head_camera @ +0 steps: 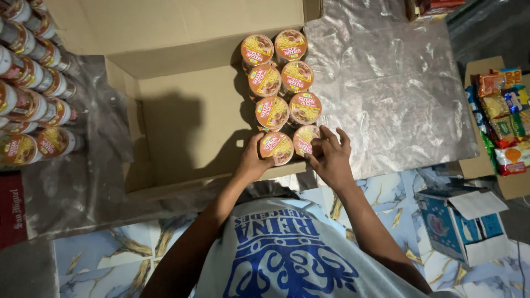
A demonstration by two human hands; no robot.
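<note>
An open brown cardboard box lies on the floor. Along its right side stand two rows of round noodle cups with orange and yellow lids. My left hand grips the nearest cup in the left row from its left side. My right hand rests its fingers on the nearest cup in the right row, at the box's front right corner. Both cups stand upright inside the box.
More cups lie stacked on their sides at the far left on clear plastic. A crinkled plastic sheet spreads right of the box. Snack packets fill a carton at the right edge; a blue-white box sits lower right.
</note>
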